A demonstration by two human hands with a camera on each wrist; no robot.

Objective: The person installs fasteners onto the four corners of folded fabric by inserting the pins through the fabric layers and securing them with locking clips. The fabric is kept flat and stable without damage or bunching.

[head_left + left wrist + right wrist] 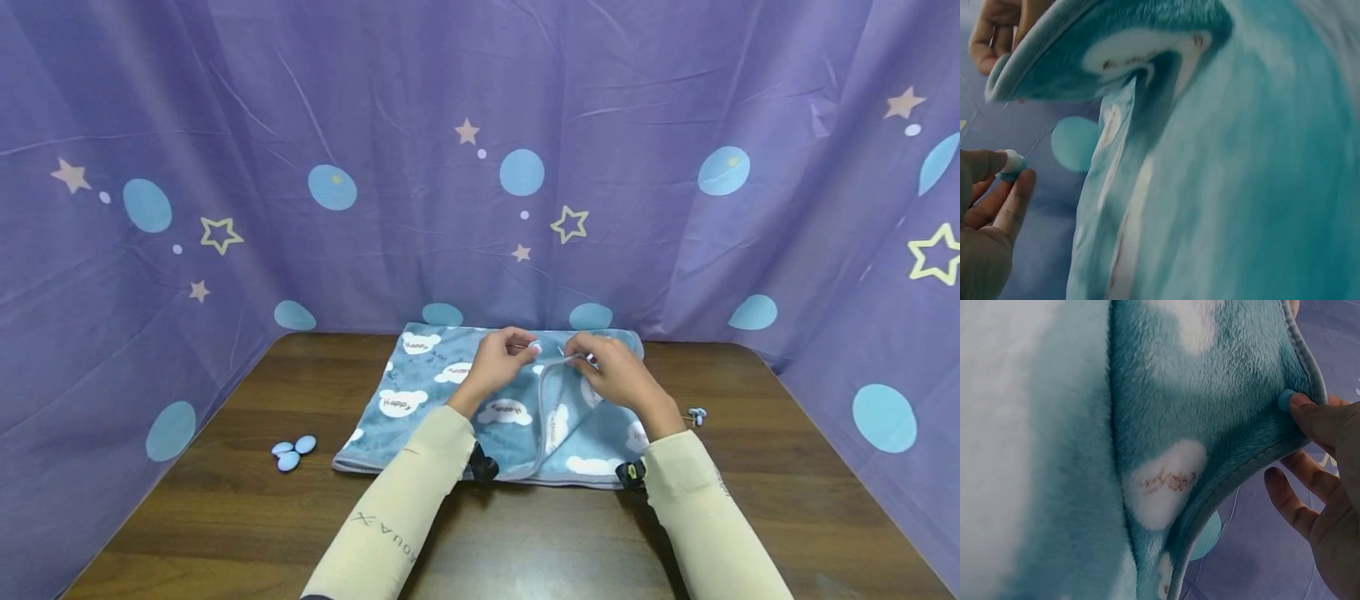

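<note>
A teal fleece blanket (442,392) with white cloud patches lies on the table, its near right part folded back. My right hand (615,371) lifts that corner. In the right wrist view, its thumb presses a small blue button-like fastener (1285,400) against the blanket's grey edging (1254,464), fingers behind the cloth. A thin pin seems to stick out from this corner in the head view. To the left, apart from the corner, my left hand (495,367) pinches a small white-and-blue rounded cap (1013,164) between thumb and fingertips.
Several pale blue oval caps (288,461) lie on the wooden table (210,517) left of the blanket. Right of it lie a few small blue-headed fasteners with stems (697,414). A purple curtain (420,100) with stars and dots hangs behind and at both sides.
</note>
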